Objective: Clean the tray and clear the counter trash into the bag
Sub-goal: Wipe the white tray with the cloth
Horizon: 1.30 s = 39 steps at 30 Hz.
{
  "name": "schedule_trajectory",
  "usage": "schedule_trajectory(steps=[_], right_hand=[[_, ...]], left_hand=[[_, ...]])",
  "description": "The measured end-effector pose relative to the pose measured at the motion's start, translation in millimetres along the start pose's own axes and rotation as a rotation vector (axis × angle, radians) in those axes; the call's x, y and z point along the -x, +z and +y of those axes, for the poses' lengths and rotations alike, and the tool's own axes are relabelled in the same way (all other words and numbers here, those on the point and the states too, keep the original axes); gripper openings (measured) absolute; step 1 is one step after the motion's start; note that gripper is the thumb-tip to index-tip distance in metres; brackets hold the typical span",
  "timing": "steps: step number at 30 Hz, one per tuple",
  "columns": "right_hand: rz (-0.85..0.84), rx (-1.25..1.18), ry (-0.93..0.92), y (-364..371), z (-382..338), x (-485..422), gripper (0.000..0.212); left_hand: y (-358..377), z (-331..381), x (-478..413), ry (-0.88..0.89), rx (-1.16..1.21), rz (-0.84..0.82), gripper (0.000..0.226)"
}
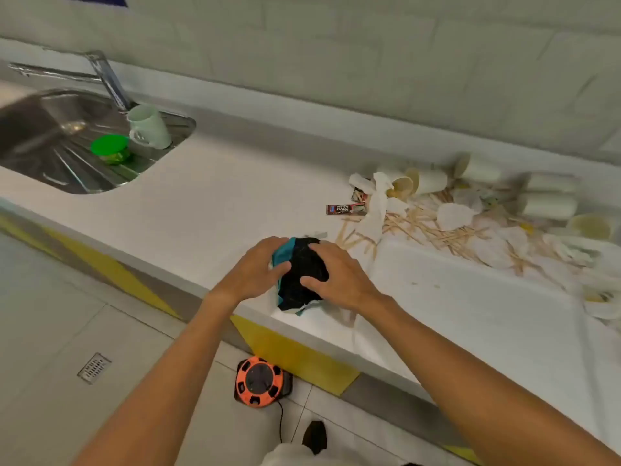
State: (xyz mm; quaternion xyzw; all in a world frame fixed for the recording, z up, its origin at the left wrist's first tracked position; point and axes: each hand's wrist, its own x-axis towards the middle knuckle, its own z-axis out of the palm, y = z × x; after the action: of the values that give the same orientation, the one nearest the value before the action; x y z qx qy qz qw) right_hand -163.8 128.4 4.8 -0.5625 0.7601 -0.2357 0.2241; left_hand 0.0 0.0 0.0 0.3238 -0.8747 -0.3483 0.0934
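A white bench (pixel 208 196) runs from a steel sink (pixel 43 136) on the left to a heap of trash (pixel 470 216) on the right. A tap (pixel 107 79) stands over the sink, and on its draining board sit one pale mug (pixel 149 127), tipped over, and one tub with a green lid (pixel 111 149). On the floor below the bench edge stand one orange cable reel (pixel 258 381) and, further left, one drain grate (pixel 94 368). The heap holds about six paper cups (pixel 430 179) lying on their sides, though blur makes the count unsure, many wooden stir sticks (pixel 433 230), crumpled napkins (pixel 376 203) and one dark sachet (pixel 346 208) at its left edge. One white tray (pixel 470 314) lies on the bench in front of the heap, and sticks and napkins spill over its far side. At the bench's near edge, just left of the tray, is one folded black and teal bag (pixel 302 280). Both hands grip it close together: the left hand (pixel 255 267) curls round its teal side, and the right hand (pixel 339 274) has its fingers over the top and its thumb pressed into the black plastic.
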Motion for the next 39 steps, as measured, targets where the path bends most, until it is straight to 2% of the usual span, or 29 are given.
schedule_trajectory(steps=[4,6,9,11,13,15,18,20,22,25,27,29,35,37,39], right_hand=[[-0.122,0.188,0.058,26.1,-4.4,-0.9,0.085],[-0.067,0.281,0.038,39.6,-1.0,1.0,0.084],[0.029,0.292,0.011,48.6,-3.0,4.6,0.073],[0.067,0.215,-0.018,49.0,-6.9,7.7,0.055],[0.111,0.038,-0.017,40.5,-6.4,14.2,0.039],[0.200,-0.113,-0.032,22.6,-4.5,24.2,0.035],[0.380,-0.148,-0.083,-16.6,8.0,46.9,0.039],[0.469,-0.122,-0.057,-47.1,23.2,66.7,0.044],[0.539,-0.122,-0.007,-74.8,39.1,86.5,0.046],[0.582,-0.116,0.077,-98.1,64.9,112.3,0.047],[0.541,-0.072,0.148,-102.6,81.7,126.5,0.046],[0.427,0.033,0.207,-99.4,96.5,139.5,0.045],[-0.083,0.347,0.214,-57.0,105.7,162.8,0.052],[-0.121,0.439,0.209,-46.8,102.9,159.6,0.055],[-0.113,0.431,0.190,-41.7,99.4,152.0,0.054]], left_hand=[[11.5,-10.8,13.3,-0.046,-0.034,0.007,0.048],[22.6,-17.3,20.1,-0.032,0.040,0.081,0.043],[30.5,-17.6,23.1,-0.120,0.264,0.157,0.033],[30.2,-9.7,21.7,-0.185,0.445,0.148,0.026],[24.6,5.0,17.5,-0.178,0.604,0.130,0.022],[14.4,25.0,12.7,-0.130,0.716,0.090,0.022],[14.1,54.6,1.0,-0.057,0.828,0.005,0.025],[25.3,68.7,-10.5,-0.001,0.724,0.002,0.025],[43.4,77.2,-20.6,0.066,0.507,0.030,0.022],[75.8,84.8,-29.5,0.121,0.316,-0.001,0.017],[94.0,87.8,-33.6,0.158,0.224,-0.031,0.014],[106.3,90.2,-36.8,0.157,0.177,-0.047,0.016],[119.9,92.3,-46.8,0.050,0.210,-0.044,0.037],[119.8,89.6,-49.5,-0.005,0.281,-0.076,0.044],[119.3,88.0,-51.2,-0.045,0.311,-0.094,0.046]])
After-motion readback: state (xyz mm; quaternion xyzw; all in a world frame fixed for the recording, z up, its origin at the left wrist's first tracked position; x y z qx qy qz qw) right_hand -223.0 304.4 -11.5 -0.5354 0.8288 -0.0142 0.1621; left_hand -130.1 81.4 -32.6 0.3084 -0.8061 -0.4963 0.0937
